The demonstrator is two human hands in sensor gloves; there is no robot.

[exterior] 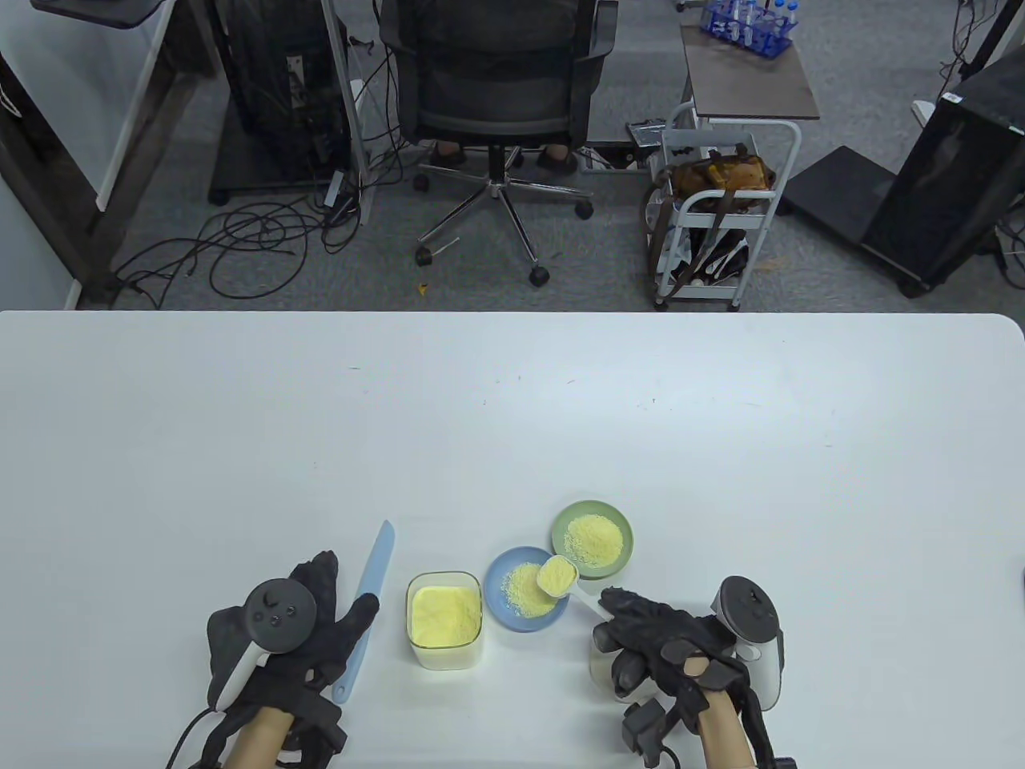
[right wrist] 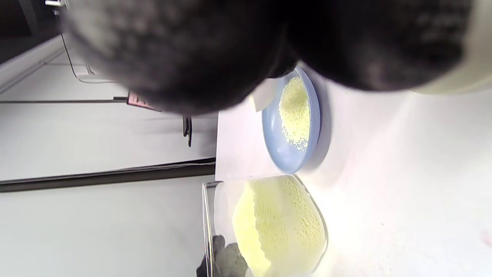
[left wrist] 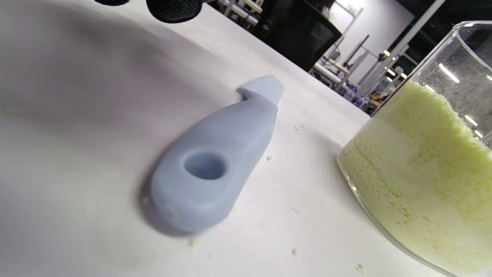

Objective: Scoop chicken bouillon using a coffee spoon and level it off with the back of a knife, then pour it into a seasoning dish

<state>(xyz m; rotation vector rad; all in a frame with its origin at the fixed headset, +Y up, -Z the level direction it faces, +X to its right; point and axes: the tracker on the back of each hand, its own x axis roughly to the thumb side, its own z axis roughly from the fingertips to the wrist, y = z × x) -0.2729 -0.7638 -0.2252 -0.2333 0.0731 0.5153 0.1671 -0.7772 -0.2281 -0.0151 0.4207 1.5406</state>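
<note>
The right hand [exterior: 673, 641] grips the loaded coffee spoon [exterior: 558, 575] over the blue seasoning dish's [exterior: 500, 573] right rim, while the left hand [exterior: 288, 625] rests relaxed beside the knife [exterior: 364, 609].

Left hand [exterior: 276, 633] rests flat, fingers straight and spread; right hand [exterior: 669, 649] has fingers curled, pinching a spoon handle.

Beyond the white tabletop [exterior: 512, 416], a black office chair [exterior: 496, 88] stands on the grey carpet with someone seated in it, only their shoes showing under the seat. To its left, loose black cables [exterior: 248, 232] lie coiled on the floor beside a dark computer tower [exterior: 280, 88]. To its right stands a white rolling cart [exterior: 717, 208] holding a brown bag [exterior: 721, 176], with a rack of blue-capped tubes [exterior: 749, 20] on the wooden top behind it.
</note>
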